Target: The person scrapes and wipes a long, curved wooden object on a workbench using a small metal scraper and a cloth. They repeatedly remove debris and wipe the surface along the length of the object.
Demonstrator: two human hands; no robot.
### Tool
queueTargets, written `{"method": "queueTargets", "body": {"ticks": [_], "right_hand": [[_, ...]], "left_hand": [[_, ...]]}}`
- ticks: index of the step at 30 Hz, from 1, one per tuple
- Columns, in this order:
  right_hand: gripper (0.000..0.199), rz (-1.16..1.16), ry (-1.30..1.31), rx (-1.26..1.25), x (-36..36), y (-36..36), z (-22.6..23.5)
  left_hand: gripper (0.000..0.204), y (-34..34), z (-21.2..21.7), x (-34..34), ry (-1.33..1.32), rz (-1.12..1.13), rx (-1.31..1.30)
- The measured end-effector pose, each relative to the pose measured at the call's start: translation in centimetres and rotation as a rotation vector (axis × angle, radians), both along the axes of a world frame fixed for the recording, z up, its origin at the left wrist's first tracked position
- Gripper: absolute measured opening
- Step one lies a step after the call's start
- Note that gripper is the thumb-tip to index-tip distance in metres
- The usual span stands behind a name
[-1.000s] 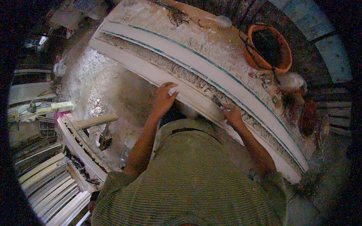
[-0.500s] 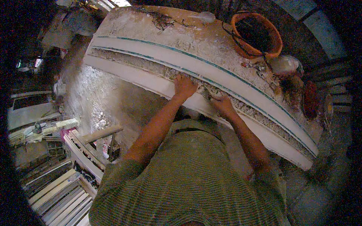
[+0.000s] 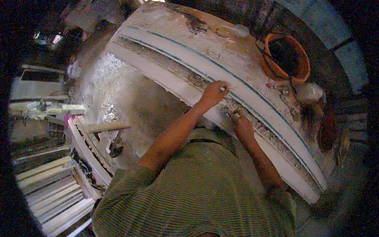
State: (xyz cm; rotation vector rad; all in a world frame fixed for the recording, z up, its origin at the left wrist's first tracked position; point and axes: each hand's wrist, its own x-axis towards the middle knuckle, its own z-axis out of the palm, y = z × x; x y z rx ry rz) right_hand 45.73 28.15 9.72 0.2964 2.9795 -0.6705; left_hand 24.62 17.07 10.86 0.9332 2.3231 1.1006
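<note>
Two long pale strips with teal lines lie along a work table, and a rough trough of grey, lumpy plaster-like material (image 3: 158, 59) runs between the near pale strip (image 3: 152, 73) and the far pale strip (image 3: 185, 52). My left hand (image 3: 213, 94) is over the trough at the far strip's edge, its fingers curled together, with a small whitish bit at the fingertips. Just right of it and nearer to me, my right hand (image 3: 242, 127) is closed at the trough's near side. A greyish shape shows by its fingertips, too blurred to name.
The tabletop (image 3: 233, 51) behind the strips is crusted with pale residue. On it lie dark strands (image 3: 194, 23) and an orange tub (image 3: 306, 63), with a whitish bag (image 3: 312, 93) at right. White powder (image 3: 104, 85) covers the floor at left, near wooden slats (image 3: 51, 185).
My left hand has moved from within the trough to the far strip's edge, fingers now curled. My right hand stays near the trough. The whole view has turned slightly.
</note>
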Motion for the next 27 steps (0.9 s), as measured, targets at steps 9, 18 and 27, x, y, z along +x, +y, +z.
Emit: {"method": "queueTargets", "body": {"ticks": [9,18,27], "right_hand": [[0.035,0.254,0.145,0.142,-13.0,-4.5,-3.4],[0.037,0.275,0.264,-0.443,-18.5,-11.1,-0.3],[0.029,-0.144,-0.183,-0.612,-20.9,-15.4,-2.7]], "left_hand": [[0.061,-8.2,1.0,-1.2,0.153,0.238,0.169],[0.042,-28.8,-5.0,-0.8,-0.294,0.933,0.25],[0.026,-30.6,-10.1,-9.1,-1.185,0.986,1.122]]}}
